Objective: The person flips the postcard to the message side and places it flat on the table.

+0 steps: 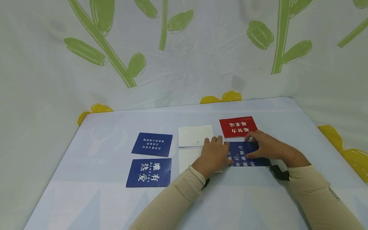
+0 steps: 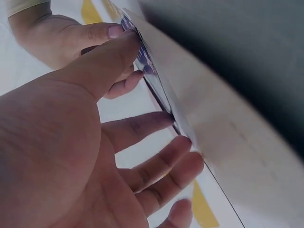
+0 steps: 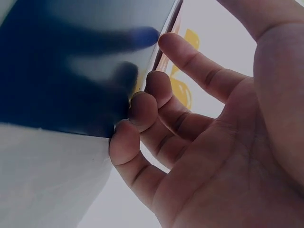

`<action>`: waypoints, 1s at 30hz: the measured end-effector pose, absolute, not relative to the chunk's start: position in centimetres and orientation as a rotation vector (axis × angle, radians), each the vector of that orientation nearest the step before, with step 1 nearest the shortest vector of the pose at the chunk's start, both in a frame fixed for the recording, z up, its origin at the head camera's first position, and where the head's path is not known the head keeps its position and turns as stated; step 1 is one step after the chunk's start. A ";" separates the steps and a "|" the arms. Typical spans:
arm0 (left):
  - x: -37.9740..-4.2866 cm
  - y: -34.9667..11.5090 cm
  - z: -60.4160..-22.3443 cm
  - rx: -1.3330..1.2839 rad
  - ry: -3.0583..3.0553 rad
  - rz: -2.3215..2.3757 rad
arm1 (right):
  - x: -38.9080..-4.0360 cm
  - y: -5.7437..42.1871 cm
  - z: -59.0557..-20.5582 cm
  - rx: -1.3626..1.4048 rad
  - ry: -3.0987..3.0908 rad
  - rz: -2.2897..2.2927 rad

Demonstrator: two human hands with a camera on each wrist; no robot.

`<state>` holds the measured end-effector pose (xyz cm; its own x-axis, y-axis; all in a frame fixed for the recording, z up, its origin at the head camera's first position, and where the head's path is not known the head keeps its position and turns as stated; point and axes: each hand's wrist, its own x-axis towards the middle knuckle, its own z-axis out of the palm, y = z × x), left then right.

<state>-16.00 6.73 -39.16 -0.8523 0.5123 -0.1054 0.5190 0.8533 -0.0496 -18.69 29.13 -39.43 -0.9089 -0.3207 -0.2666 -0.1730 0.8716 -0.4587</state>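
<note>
A dark blue card with white lettering (image 1: 238, 153) lies flat on the table between the two hands. My left hand (image 1: 211, 156) reaches over a white card (image 1: 187, 156) and touches the blue card's left end with thumb and index finger. In the left wrist view, its fingers (image 2: 137, 130) spread, fairly straight, along the cards. My right hand (image 1: 268, 145) rests at the right part of the blue card, thumb and index finger apart. In the right wrist view, its fingertips meet the blue card (image 3: 61, 71). A red card (image 1: 238, 127) lies just beyond.
Another white card (image 1: 195, 136) lies above the partly covered one. Two more blue cards, an upper one (image 1: 152, 144) and a lower one (image 1: 148, 179), lie to the left. A pale printed cloth covers the table (image 1: 86, 172), with a leaf-patterned backdrop (image 1: 195, 64) behind.
</note>
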 end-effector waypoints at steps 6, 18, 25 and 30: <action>-16.1 6.6 -39.2 0.771 2.949 -0.134 | -18.7 29.0 -39.4 -0.367 2.699 -0.618; -16.4 6.4 -39.5 0.764 2.950 -0.106 | -18.8 29.2 -39.5 -0.384 2.690 -0.635; -16.3 6.4 -39.3 0.724 2.947 -0.055 | -18.7 29.0 -39.4 -0.402 2.698 -0.633; -16.2 6.4 -39.2 0.711 2.958 -0.042 | -18.7 29.2 -39.3 -0.400 2.718 -0.611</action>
